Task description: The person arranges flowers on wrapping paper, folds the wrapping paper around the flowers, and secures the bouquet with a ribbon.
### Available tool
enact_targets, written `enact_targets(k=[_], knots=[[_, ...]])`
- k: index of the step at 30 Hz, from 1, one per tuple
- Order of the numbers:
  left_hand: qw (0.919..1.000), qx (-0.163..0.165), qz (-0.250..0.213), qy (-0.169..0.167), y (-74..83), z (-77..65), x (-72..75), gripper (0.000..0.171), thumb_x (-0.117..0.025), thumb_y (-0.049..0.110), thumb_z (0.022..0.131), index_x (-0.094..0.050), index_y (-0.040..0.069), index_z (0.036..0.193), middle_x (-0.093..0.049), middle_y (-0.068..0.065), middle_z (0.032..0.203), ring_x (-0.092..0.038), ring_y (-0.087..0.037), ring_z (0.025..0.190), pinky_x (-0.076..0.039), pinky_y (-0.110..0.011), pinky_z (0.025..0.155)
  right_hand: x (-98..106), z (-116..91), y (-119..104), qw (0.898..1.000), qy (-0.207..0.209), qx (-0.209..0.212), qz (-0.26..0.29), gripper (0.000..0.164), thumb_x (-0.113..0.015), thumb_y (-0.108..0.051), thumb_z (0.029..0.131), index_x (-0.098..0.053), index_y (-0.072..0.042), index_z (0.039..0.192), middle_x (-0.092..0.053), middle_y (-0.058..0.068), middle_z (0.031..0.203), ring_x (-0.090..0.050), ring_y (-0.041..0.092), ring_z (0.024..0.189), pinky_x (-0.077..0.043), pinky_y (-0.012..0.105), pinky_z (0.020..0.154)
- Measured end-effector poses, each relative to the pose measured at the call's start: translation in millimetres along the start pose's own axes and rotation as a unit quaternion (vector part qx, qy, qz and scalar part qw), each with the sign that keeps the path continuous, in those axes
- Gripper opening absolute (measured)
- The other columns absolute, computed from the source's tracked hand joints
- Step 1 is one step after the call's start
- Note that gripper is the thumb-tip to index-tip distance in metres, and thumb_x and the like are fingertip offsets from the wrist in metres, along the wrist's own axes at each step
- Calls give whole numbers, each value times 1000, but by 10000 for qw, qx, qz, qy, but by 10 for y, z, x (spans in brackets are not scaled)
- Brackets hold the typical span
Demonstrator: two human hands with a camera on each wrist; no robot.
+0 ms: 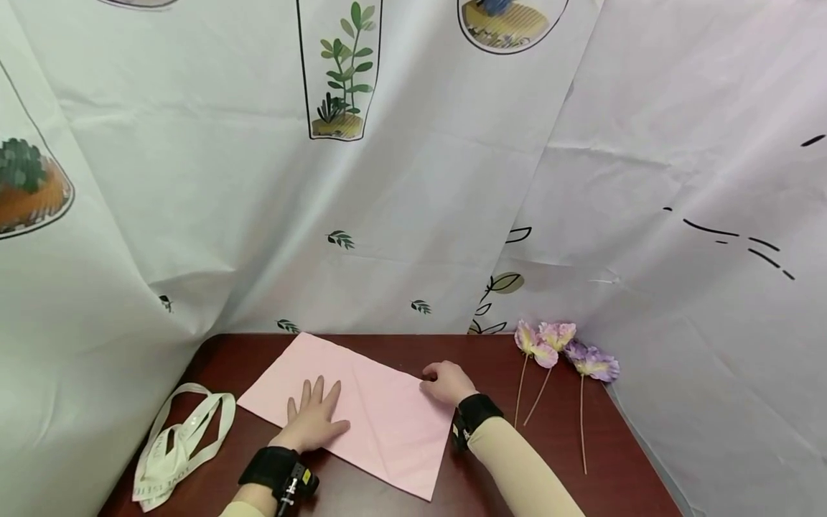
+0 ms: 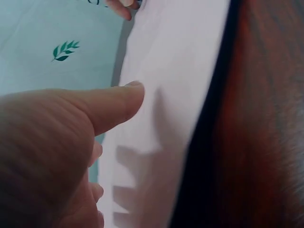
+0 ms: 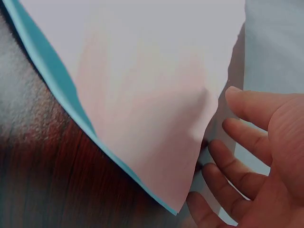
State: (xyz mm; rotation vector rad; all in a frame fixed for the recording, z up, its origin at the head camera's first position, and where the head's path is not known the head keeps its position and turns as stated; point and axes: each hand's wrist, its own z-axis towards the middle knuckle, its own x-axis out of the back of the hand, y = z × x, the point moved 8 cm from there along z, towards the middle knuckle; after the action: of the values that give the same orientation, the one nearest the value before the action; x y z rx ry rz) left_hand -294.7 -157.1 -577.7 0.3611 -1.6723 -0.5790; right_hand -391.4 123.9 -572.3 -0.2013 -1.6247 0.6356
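A pink sheet (image 1: 381,413), creased down its middle, lies slantwise on the dark red table. It looks like wrapping paper, and the right wrist view reveals a blue layer (image 3: 61,90) along one edge. My left hand (image 1: 310,424) is spread over its near left part. In the left wrist view the thumb casts a shadow on the pink surface (image 2: 175,61); whether the whole palm touches is unclear. At the far right corner is my right hand (image 1: 447,382), fingers loosely bent beside the edge, the thumb apart from them and nothing visibly gripped.
A bundle of cream printed ribbon (image 1: 174,456) lies at the table's left edge. On the right are three artificial flowers, two pink and yellow (image 1: 545,341) and one purple (image 1: 591,361), with thin stems. A printed white curtain (image 1: 413,194) stands behind the table.
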Motion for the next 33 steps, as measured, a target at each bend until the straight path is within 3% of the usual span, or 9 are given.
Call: enact_targets(k=[7,16,23,30,33], knots=[[9992,63,-341,-194,-108,0,-177,94,-75,47,93,-37,-1,163,-7,-38,171,10,-61,156,16,-81,112,0,6,-67,9989,79,-318,-347,22,-83,-28,92,-80,-13,109,-64,5,101,-59,27,101,-55,48,84],[9990,-144,-418,87,-316,74,-355,98,-73,56,94,-35,0,165,-3,-35,173,12,-59,157,19,-78,111,-29,-17,-55,9965,268,-423,-667,20,-86,-32,90,-75,-17,97,-61,6,100,-56,30,99,-54,52,83],[9970,-261,-722,94,-190,-33,-299,94,-73,52,94,-37,-1,163,-5,-36,172,14,-58,157,23,-77,111,-51,-9,-7,9978,187,-582,-265,25,-86,-31,91,-65,-17,90,-58,0,85,-55,22,83,-49,43,76],[9981,-1,-618,31,-105,-38,-224,92,-77,40,92,-37,-3,163,-6,-39,171,11,-61,156,22,-81,109,-46,37,-26,9983,89,-480,305,23,-83,-25,92,-64,-14,100,-62,0,84,-57,19,78,-46,39,72],[9983,-61,-557,162,-70,-22,-211,92,-78,36,90,-37,-4,162,-7,-40,170,9,-62,156,22,-83,106,-47,58,-34,9984,13,-397,409,22,-82,-23,92,-68,-13,106,-63,0,87,-58,19,79,-48,39,73]])
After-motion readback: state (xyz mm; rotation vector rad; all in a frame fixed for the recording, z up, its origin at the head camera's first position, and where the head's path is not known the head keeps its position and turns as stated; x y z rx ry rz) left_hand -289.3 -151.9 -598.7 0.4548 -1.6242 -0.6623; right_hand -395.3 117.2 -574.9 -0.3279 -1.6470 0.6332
